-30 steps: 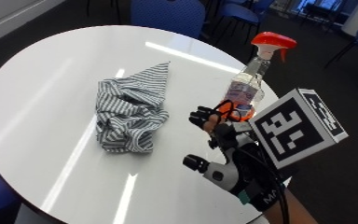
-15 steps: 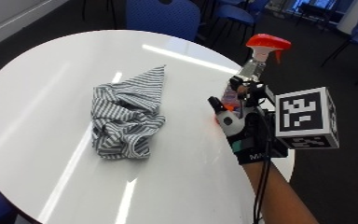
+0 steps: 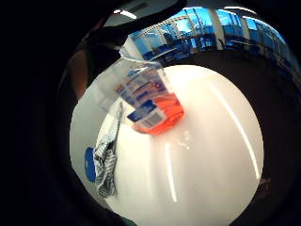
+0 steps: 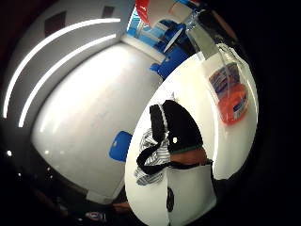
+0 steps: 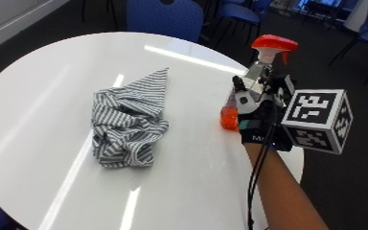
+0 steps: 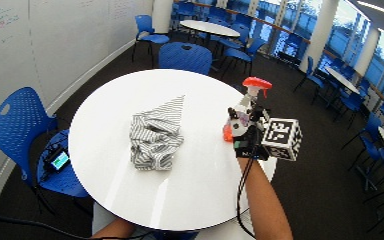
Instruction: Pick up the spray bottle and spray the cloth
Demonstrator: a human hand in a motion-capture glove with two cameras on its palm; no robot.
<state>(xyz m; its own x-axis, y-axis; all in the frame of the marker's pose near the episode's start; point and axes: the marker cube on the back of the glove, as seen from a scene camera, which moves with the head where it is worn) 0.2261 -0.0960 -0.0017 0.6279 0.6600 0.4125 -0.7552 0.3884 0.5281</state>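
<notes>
We find the gloved right hand (image 5: 258, 125) at the bottle (image 5: 251, 91), which stands upright near the table's (image 5: 56, 76) right edge, its base on or just above the top; we cannot tell which. The fingers (image 5: 238, 85) are curled about the clear body from behind, with the red trigger head above the hand. The cloth (image 5: 128, 120) lies crumpled near the middle of the table, well apart from the bottle.

Risks noted:
- The hold sits low on the body, well under the trigger. We judge that a finger must reach up to the trigger before any spraying, and the bottle could slip or tip while the hold is shifted.
- The bottle stands close to the table rim. A fumble there could send it to the floor.
- We cannot make out from these views which way the nozzle points. If it is not turned toward the cloth, the spray would land on the bare top or fall short.
- The orange liquid fills only the bottom of the bottle; tilting it steeply may starve the pickup tube.

Count: one bottle, one cloth, one table in use, one gloved hand. Several blue chairs (image 6: 19, 125) stand around.
</notes>
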